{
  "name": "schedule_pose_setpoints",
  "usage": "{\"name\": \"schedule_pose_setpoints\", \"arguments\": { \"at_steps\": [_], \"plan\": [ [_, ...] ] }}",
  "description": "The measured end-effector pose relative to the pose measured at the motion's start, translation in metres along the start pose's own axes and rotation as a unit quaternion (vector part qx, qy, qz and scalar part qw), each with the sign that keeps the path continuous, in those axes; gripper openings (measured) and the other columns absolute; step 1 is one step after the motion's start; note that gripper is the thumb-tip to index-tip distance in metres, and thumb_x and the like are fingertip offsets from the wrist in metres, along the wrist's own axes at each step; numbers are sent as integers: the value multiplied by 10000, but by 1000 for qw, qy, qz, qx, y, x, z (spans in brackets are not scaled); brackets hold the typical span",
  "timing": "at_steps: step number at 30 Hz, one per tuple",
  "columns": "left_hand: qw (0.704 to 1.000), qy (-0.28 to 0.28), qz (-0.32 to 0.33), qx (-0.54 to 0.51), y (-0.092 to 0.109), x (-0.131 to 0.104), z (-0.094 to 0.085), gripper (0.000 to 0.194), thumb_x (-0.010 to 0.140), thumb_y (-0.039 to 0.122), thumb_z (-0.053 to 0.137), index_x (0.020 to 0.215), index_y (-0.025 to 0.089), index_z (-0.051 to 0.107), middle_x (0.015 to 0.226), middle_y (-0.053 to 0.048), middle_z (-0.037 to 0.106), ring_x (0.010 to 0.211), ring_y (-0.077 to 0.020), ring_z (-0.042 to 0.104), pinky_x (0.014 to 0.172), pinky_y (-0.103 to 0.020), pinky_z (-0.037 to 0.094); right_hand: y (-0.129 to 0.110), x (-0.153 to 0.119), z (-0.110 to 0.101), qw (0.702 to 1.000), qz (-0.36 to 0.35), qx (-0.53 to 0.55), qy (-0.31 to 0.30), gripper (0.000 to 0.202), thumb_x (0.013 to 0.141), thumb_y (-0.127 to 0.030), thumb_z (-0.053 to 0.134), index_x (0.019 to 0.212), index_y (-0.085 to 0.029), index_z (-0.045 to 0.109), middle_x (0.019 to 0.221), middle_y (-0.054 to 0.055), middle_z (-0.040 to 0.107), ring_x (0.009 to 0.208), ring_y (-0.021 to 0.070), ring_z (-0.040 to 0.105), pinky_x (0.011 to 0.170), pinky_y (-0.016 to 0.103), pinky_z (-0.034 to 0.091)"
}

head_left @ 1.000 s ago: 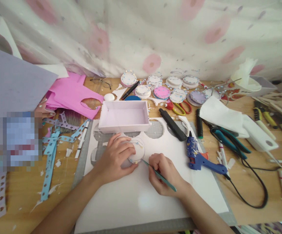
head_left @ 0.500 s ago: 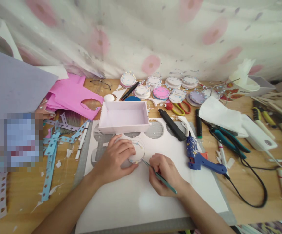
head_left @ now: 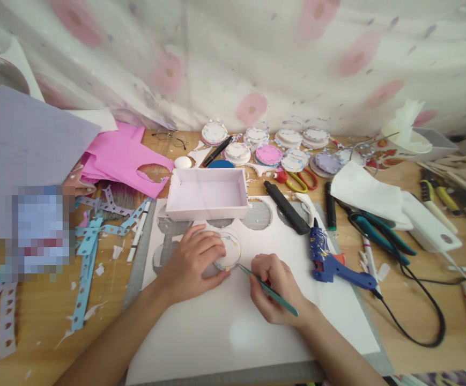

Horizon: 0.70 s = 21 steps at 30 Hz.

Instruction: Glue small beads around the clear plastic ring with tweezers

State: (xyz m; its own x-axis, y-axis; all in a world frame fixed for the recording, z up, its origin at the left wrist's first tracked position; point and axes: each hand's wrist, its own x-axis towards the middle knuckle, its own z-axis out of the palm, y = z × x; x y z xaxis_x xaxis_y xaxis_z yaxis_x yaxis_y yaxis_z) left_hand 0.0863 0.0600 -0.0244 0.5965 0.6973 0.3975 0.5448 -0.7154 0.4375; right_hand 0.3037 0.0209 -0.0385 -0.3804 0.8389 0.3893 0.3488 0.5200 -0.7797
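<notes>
A clear round disc with small beads along its rim (head_left: 233, 251) lies on a large white sheet (head_left: 200, 332). My left hand (head_left: 196, 262) rests over the disc's left side, its fingers apart and pressing it against the sheet. To the right, my right hand (head_left: 276, 289) is closed on a teal, pen-like tool (head_left: 275, 296), whose thin tip points at the disc's lower right edge. Whether the tip touches the disc cannot be made out. A pale pink open box (head_left: 208, 193) stands just beyond my left hand.
Beaded round pieces (head_left: 268, 155) line the back. At the right are a blue glue gun (head_left: 325, 260) with its cable, teal pliers (head_left: 377, 236) and a black marker (head_left: 287, 208). Pink sheets (head_left: 124, 155) and blue strips (head_left: 83, 284) lie at the left.
The whole view has shifted slightly, so things appear a little further right. Both hands keep nearly the same pose around the disc.
</notes>
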Motion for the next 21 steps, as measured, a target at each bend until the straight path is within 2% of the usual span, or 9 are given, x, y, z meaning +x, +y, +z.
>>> {"name": "schedule_pose_setpoints", "arguments": {
  "at_steps": [9, 15, 21],
  "plan": [
    [1000, -8, -1, -13, -1, 0, 0, 130, 837, 250, 674, 911, 197, 581, 950, -32, 697, 1060, -217, 617, 1057, -434, 387, 0, 1, 1, 1000, 2, 20, -11, 338, 777, -6, 472, 867, -256, 263, 709, -54, 368, 574, 120, 346, 547, 261, 271],
    [1000, -10, 0, -20, -1, -1, 0, 118, 852, 256, 662, 916, 201, 578, 954, -36, 694, 1067, -221, 616, 1045, -426, 398, -1, -1, 1, 999, 4, 34, 13, 337, 780, -7, 472, 859, -255, 257, 697, -59, 353, 567, 117, 347, 542, 257, 268],
    [1000, -11, 2, -18, -2, -1, 1, 125, 854, 266, 660, 913, 195, 576, 960, -46, 692, 1064, -231, 610, 1017, -418, 420, -1, 3, 1, 1000, -1, 2, -30, 327, 776, -9, 472, 857, -252, 269, 719, -41, 412, 586, 122, 362, 546, 255, 284]
  ]
}}
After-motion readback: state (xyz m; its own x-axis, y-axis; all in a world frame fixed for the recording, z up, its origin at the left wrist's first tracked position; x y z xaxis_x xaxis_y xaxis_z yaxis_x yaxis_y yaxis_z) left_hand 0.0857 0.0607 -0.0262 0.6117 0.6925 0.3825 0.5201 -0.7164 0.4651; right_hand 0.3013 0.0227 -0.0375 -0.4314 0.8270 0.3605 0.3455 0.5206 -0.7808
